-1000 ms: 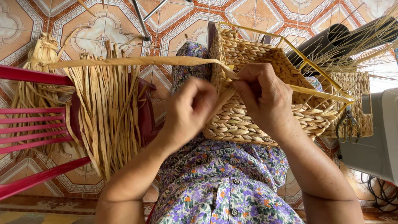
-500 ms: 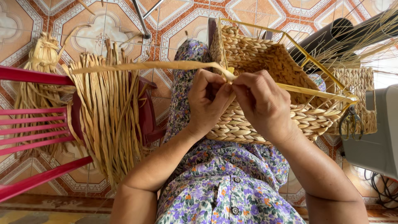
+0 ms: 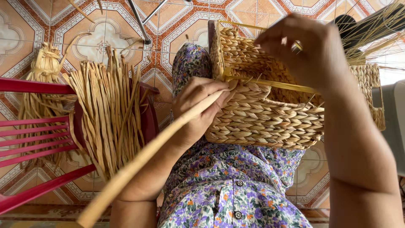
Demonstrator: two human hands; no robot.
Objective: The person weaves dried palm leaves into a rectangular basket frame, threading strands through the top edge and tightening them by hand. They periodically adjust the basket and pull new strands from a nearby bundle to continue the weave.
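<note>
While it rests on the person's lap against the flowered dress [image 3: 236, 190], the woven basket [image 3: 261, 118] sits half finished, its yellow wire frame [image 3: 274, 83] showing along the top. At the near wall, the left hand [image 3: 198, 105] has its fingers curled and pressed together around a long pale straw strand [image 3: 143, 162] that runs down toward the camera. Over the rim, the right hand [image 3: 308, 50] is raised with fingertips bunched, pinching something too small to tell. Just left, a bundle of dried straw [image 3: 107, 114] hangs over a red plastic chair [image 3: 38, 135] on the patterned tile floor [image 3: 101, 29].
</note>
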